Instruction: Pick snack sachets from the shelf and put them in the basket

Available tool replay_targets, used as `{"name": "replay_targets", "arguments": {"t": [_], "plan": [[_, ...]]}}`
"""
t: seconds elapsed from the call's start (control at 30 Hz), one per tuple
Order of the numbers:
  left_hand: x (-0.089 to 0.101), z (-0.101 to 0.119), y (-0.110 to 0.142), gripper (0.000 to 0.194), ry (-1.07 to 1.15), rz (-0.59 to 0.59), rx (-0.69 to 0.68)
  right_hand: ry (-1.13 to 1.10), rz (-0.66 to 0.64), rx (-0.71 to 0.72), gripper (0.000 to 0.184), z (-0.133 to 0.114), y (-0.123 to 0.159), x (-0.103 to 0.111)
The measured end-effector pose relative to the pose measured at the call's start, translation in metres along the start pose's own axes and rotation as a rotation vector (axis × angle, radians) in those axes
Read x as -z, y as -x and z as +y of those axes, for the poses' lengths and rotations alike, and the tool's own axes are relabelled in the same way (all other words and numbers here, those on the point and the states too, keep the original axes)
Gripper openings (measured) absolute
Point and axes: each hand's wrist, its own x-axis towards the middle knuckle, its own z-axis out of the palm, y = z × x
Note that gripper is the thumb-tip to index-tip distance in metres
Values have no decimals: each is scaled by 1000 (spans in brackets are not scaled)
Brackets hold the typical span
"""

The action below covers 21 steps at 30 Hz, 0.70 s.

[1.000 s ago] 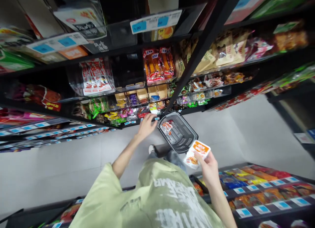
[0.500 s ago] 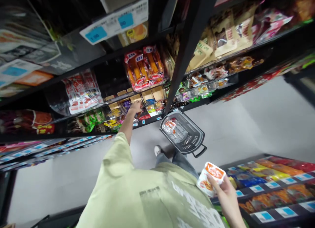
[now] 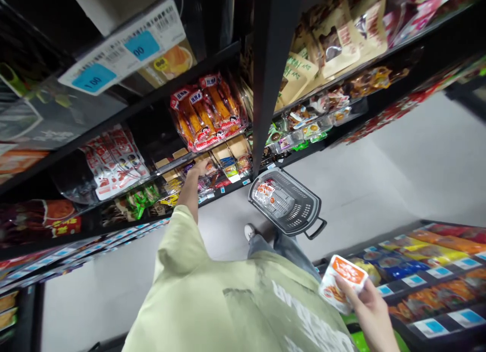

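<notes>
My left hand (image 3: 200, 168) reaches into the lower shelf bin, among small snack packets (image 3: 213, 176) in front of upright brown cardboard flaps. Its fingertips are partly hidden there, so their grip does not show. At the lower right my right hand (image 3: 366, 301) is closed around a white snack pack (image 3: 335, 291) with an orange label, thumb across its face. On the floor, against the shelf, stands a grey shopping basket (image 3: 304, 190) with a few red-and-white packets (image 3: 265, 191) at its far end.
A black upright post (image 3: 268, 73) divides the shelving ahead. Red-labelled sausage packs (image 3: 208, 111) lie above the bin, and brown paper pouches (image 3: 334, 43) stand to the right. A second shelf with colourful bags (image 3: 402, 263) runs along the lower right. My shoe (image 3: 249, 231) is beside the basket.
My view has shifted slightly. My left hand has moved a little left along the small packets. The right hand still holds the snack pack, now lower and further right in view.
</notes>
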Motion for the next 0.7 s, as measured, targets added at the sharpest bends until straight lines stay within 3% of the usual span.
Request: {"name": "replay_targets", "arguments": {"t": [0.17, 0.33, 0.5, 0.63, 0.7], "plan": [[5, -12, -8, 59, 31, -11, -8, 26, -20, 36, 61, -1, 3, -6], [-3, -6, -5, 60, 36, 6, 1, 52, -50, 47, 61, 5, 0, -5], [-15, 14, 10, 58, 41, 60, -6, 19, -63, 132, 58, 2, 0, -12], [-7, 22, 28, 76, 62, 126, -1, 4, -125, 185, 56, -11, 2, -23], [-4, 29, 45, 74, 85, 250, 0, 4, -147, 230, 56, -15, 0, -28]]}}
